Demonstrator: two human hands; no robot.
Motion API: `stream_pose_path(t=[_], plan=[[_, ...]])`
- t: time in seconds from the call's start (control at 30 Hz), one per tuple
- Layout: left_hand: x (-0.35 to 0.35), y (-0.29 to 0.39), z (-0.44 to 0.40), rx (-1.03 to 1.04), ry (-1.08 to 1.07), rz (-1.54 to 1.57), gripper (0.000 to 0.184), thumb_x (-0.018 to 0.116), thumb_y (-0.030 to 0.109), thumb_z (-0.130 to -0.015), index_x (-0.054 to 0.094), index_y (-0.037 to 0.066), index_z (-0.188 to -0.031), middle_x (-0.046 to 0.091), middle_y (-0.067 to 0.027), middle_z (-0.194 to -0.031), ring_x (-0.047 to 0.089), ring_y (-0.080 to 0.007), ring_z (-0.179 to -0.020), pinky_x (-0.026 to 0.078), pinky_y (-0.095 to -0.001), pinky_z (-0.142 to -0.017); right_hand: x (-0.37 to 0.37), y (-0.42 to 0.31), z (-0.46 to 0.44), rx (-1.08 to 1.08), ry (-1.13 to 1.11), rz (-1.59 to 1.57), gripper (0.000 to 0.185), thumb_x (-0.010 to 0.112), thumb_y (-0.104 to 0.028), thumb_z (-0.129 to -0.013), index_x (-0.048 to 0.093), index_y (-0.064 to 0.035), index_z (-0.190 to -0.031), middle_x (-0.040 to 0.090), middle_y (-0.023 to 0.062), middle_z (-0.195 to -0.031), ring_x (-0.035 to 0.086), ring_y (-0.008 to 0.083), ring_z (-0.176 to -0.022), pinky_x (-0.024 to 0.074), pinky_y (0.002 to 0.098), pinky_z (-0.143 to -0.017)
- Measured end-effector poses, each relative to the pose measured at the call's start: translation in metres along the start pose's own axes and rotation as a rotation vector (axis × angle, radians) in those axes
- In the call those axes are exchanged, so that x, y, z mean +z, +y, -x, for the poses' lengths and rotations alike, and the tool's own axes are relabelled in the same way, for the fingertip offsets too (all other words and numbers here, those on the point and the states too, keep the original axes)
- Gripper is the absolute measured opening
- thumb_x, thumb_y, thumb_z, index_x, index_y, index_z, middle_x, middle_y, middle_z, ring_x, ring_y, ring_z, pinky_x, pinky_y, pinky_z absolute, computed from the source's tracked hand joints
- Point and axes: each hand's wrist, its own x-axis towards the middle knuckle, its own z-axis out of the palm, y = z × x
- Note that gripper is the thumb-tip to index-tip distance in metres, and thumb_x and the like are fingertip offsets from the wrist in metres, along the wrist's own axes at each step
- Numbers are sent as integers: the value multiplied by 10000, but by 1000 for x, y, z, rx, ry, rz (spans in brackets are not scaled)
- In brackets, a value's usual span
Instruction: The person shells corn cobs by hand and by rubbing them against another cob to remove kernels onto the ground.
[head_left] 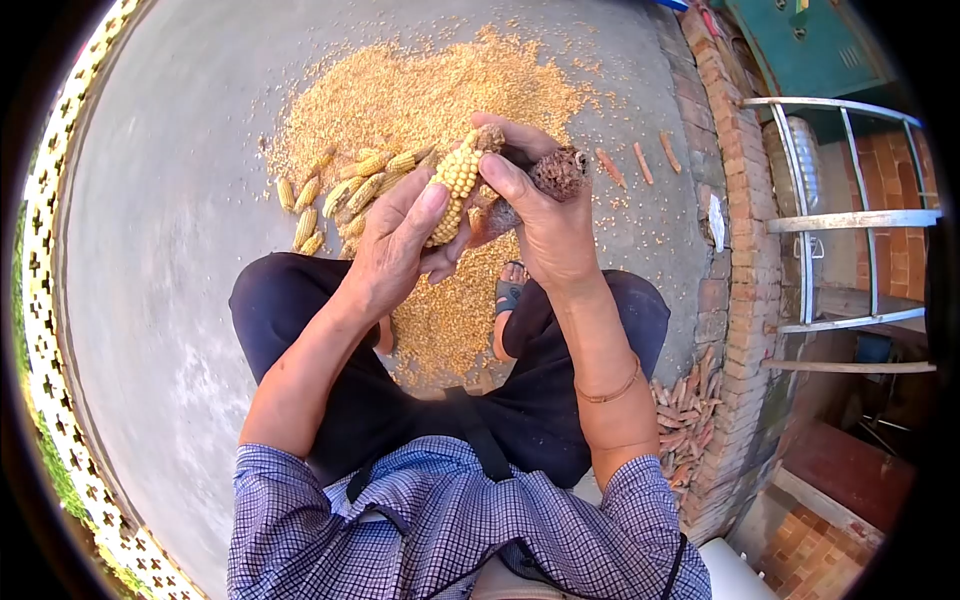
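Note:
Between my two hands is a yellow corn cob point(458, 178), its kernels partly stripped. My left hand point(396, 232) wraps round its lower left side, with the thumb pressed on the kernels. My right hand point(552, 228) is closed at its right side, thumb against the cob, and grips a dark brown, rough-ended object point(560, 174) whose kind I cannot make out. Part of that object shows below the right thumb; the fingers hide the rest. Below and beyond the hands, several corn cobs point(365, 190) lie on a wide heap of loose kernels point(420, 105).
Several bare reddish cobs point(643, 163) lie on the concrete floor point(190, 300) at the right. More are heaped point(685, 425) beside a low brick wall point(745, 250). A metal ladder-like frame point(850, 222) stands beyond it. Loose kernels point(440, 335) cover the floor between my feet.

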Motion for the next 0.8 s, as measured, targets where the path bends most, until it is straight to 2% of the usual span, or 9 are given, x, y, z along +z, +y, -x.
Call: stream_pose_path(t=[0.17, 0.23, 0.3, 0.4, 0.5, 0.6, 0.8], plan=[[-5, 3, 3, -65, -78, 194, 416, 392, 446, -1030, 489, 42, -1067, 479, -51, -694, 289, -62, -467, 282, -200, -422, -4, -1, 2, -11, -37, 5, 366, 708, -173, -883, 627, -13, -1201, 668, 28, -929, 610, 54, -728, 506, 191, -490], [-7, 5, 4, -88, -88, 219, 419, 388, 443, -1032, 493, 40, -1080, 478, -49, -696, 290, -61, -474, 291, -201, -431, -6, -2, 2, -1, -72, 10, 367, 672, -144, -898, 604, -3, -1229, 666, 63, -1003, 615, 98, -841, 500, 234, -643], [-6, 8, 3, -99, -77, 211, 422, 388, 441, -1033, 499, 39, -1097, 476, -46, -704, 302, -61, -491, 311, -204, -449, -10, -3, 0, 2, -136, 11, 374, 614, -86, -919, 563, 16, -1276, 657, 126, -1139, 617, 179, -1047, 482, 317, -939], [-13, -3, 0, -47, -119, 150, 463, 448, 447, -1016, 533, 7, -1129, 477, -25, -787, 425, -72, -595, 333, -215, -475, -8, 0, 0, 35, -107, 8, 384, 619, -89, -918, 555, 12, -1283, 657, 141, -1141, 625, 186, -1032, 501, 313, -913], [-3, -5, 0, 0, 3, -97, 474, 402, 473, -1022, 499, 31, -1163, 474, -37, -737, 337, -64, -536, 332, -222, -499, -2, -1, 0, 90, -43, 34, 381, 616, -93, -922, 551, 18, -1281, 657, 154, -1144, 631, 185, -1017, 522, 308, -881], [-8, -7, 0, 13, -40, -125, 485, 408, 477, -1020, 493, 24, -1168, 475, -32, -743, 325, -66, -523, 308, -221, -483, -2, -6, 0, 90, -76, 58, 378, 608, -88, -927, 546, 20, -1284, 655, 165, -1153, 635, 185, -1023, 534, 301, -857], [-12, 2, 3, -97, -140, 144, 478, 426, 467, -1016, 493, 15, -1155, 478, -24, -710, 314, -62, -490, 277, -210, -452, -8, 0, 0, 6, -173, -14, 393, 570, -77, -939, 511, 21, -1315, 630, 199, -1199, 623, 224, -1086, 506, 342, -939]])
